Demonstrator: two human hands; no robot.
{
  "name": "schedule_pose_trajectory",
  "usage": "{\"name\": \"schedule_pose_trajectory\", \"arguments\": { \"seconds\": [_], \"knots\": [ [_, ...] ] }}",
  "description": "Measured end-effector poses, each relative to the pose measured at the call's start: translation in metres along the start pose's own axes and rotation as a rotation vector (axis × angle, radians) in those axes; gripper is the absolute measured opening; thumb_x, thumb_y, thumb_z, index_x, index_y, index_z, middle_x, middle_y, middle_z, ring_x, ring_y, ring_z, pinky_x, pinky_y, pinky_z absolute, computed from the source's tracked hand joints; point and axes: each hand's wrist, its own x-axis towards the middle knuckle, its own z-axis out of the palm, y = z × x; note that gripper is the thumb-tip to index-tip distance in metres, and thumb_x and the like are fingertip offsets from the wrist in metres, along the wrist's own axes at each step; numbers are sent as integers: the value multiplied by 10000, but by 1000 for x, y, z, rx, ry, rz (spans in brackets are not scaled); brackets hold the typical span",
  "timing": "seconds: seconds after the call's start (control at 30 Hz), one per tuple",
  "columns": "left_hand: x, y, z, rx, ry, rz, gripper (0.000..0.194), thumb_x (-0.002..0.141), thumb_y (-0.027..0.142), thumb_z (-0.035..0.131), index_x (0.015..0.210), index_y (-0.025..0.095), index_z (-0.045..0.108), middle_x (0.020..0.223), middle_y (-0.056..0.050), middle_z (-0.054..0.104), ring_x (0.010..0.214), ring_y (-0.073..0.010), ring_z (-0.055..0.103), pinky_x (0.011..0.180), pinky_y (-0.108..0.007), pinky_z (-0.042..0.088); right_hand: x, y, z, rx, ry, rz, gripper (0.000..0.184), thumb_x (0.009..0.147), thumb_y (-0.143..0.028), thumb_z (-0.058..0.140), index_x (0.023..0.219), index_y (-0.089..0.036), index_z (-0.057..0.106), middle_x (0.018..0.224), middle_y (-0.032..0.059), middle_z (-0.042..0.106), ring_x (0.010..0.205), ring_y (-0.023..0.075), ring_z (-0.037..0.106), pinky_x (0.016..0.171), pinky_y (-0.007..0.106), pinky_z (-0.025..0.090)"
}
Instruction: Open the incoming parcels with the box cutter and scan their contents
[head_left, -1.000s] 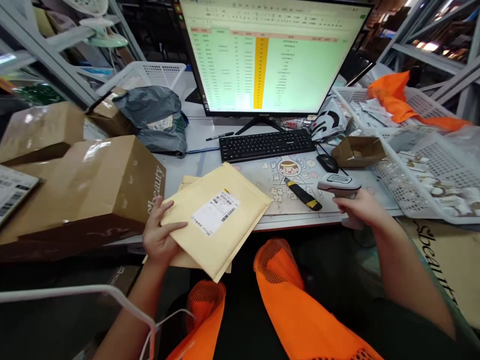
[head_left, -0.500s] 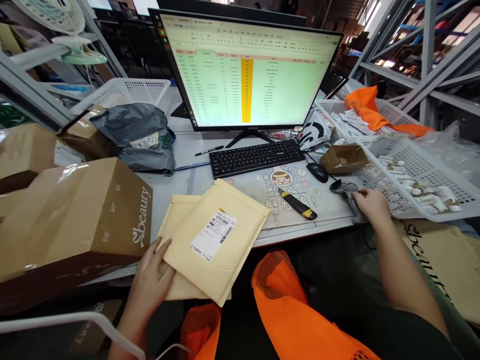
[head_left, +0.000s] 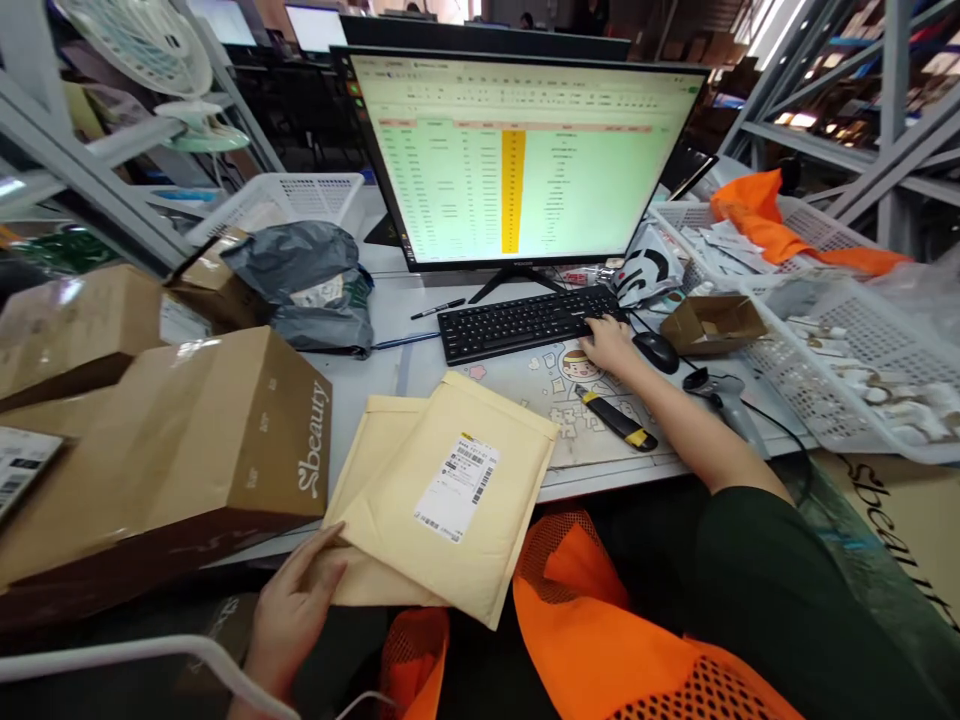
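My left hand (head_left: 296, 605) is at the lower left edge of two overlapping padded envelopes, its fingers closed at the corner of the upper one. That upper padded envelope (head_left: 397, 500) carries a white shipping label (head_left: 457, 487). The lower padded envelope (head_left: 386, 415) shows at its left and bottom; both overhang the desk's front edge. Over the right end of the black keyboard (head_left: 517, 325), my right hand (head_left: 609, 343) lies with fingers spread on the keys. A barcode scanner (head_left: 727, 400) rests on the desk to the right, beyond my right forearm.
A monitor (head_left: 450, 170) with a spreadsheet stands behind the keyboard. A utility knife (head_left: 619, 420) and a mouse (head_left: 656, 352) lie nearby. Cardboard boxes (head_left: 247, 430) and a grey plastic parcel (head_left: 315, 290) crowd the left. White baskets (head_left: 810, 400) and a small open carton (head_left: 712, 325) stand right.
My right hand has let go of the barcode scanner and moved left onto the keyboard. The scanner now lies on the desk. My left hand remains at the envelopes; the view has shifted slightly.
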Motion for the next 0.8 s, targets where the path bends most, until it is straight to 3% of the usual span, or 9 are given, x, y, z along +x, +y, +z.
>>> {"name": "schedule_pose_trajectory", "arguments": {
  "seconds": [0.13,0.23,0.33,0.43,0.5,0.6,0.7,0.8],
  "knots": [
    [-14,1,-10,46,59,32,472,913,627,559,1100,237,749,1205,-128,768,1173,-394,722,1070,-593,581,11,-2,11,-33,26,38,624,1023,-361,498,1531,1,511,1436,306,581,1389,418,412,1151,592,319],
    [-14,22,-5,145,157,243,437,988,564,535,1143,204,730,1241,-158,743,1197,-368,709,1087,-555,565,20,-7,11,-54,14,63,602,1030,-455,510,1449,-39,624,1410,291,565,1350,423,418,1134,588,331],
    [-1,53,6,231,91,421,475,1017,547,521,1246,176,709,1339,-172,709,1311,-353,654,1173,-512,504,16,-11,2,-28,12,67,595,1039,-483,499,1421,-55,659,1469,283,538,1407,430,403,1178,589,320],
    [25,80,18,337,-85,320,697,999,606,461,1435,90,631,1459,-213,644,1372,-382,607,1197,-526,476,-17,-8,-13,33,-48,27,637,1039,-475,495,1517,-61,573,1523,258,553,1427,406,470,1199,546,358],
    [46,94,24,386,-187,211,808,962,617,432,1511,41,570,1477,-240,625,1370,-405,602,1186,-546,472,-55,-1,-22,43,-168,-6,650,1033,-526,498,1504,-88,588,1454,236,628,1353,391,564,1147,506,432],
    [74,110,30,396,-297,46,813,939,611,408,1515,59,565,1434,-244,653,1324,-403,637,1128,-525,503,-120,10,-26,-39,-293,14,707,971,-644,573,1451,-129,640,1339,224,690,1240,405,635,1029,499,514],
    [89,122,33,345,-399,-26,672,908,633,408,1211,113,705,1294,-232,723,1239,-407,678,1054,-504,530,-168,15,-16,-97,-174,-2,618,964,-610,586,1328,-123,699,1242,224,696,1145,399,645,971,506,538],
    [97,134,29,80,-501,-109,557,810,701,500,913,176,659,1093,-187,766,1037,-358,732,899,-451,586,-188,17,-4,-39,-4,-68,493,996,-535,523,1143,-112,731,1095,223,693,1077,389,626,973,527,540]
  ]
}}
